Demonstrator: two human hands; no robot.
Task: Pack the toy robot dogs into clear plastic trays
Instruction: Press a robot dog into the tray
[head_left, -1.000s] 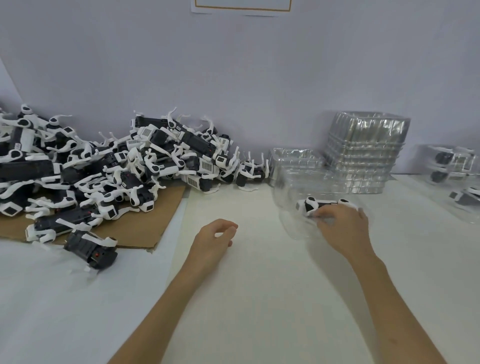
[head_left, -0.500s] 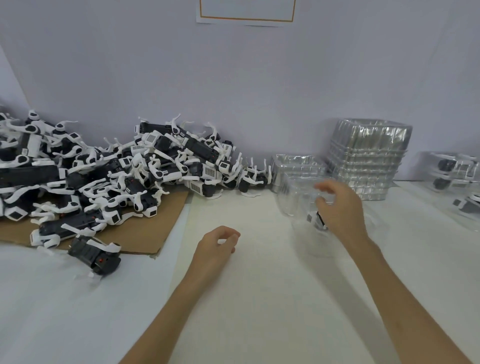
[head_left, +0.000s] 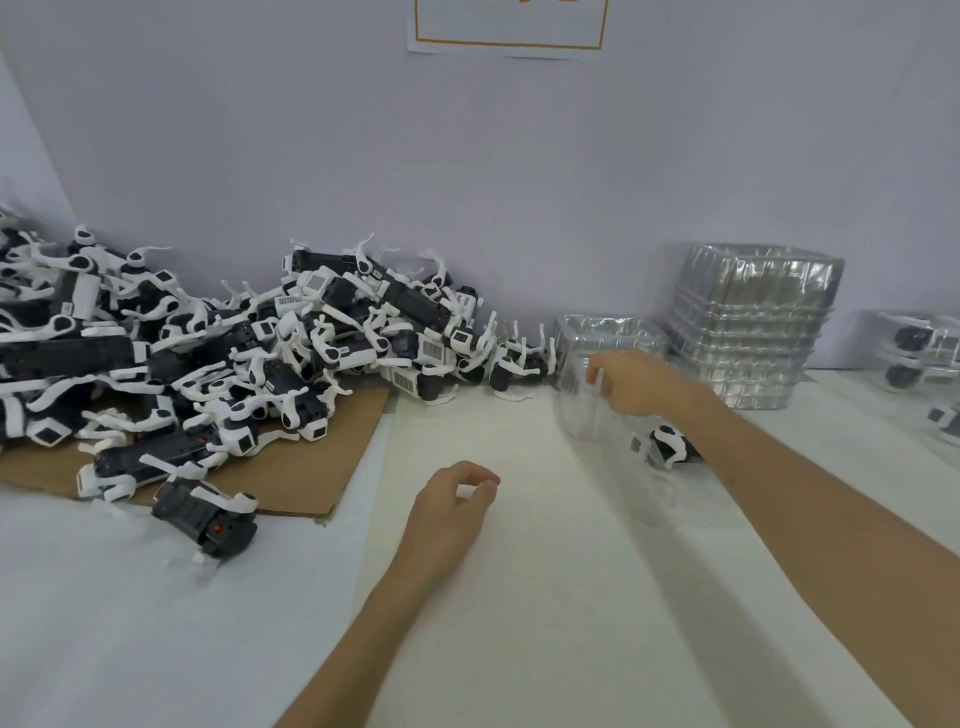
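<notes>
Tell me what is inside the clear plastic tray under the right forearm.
One black-and-white toy robot dog lies in the clear plastic tray; the right forearm covers part of it and whatever else may be inside.

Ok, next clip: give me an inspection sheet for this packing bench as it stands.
Surface: white table; cardboard under the pile.
Job's things: clear tray with one dog in it; dog pile; tray stack; packed trays far right.
Clutter: lone dog at the cardboard's front edge.
Hands: right hand grips the tray's edge; left hand loosely curled, holds nothing.
Cables: nothing seen.
Surroundings: pale wall; paper stuck on it.
</notes>
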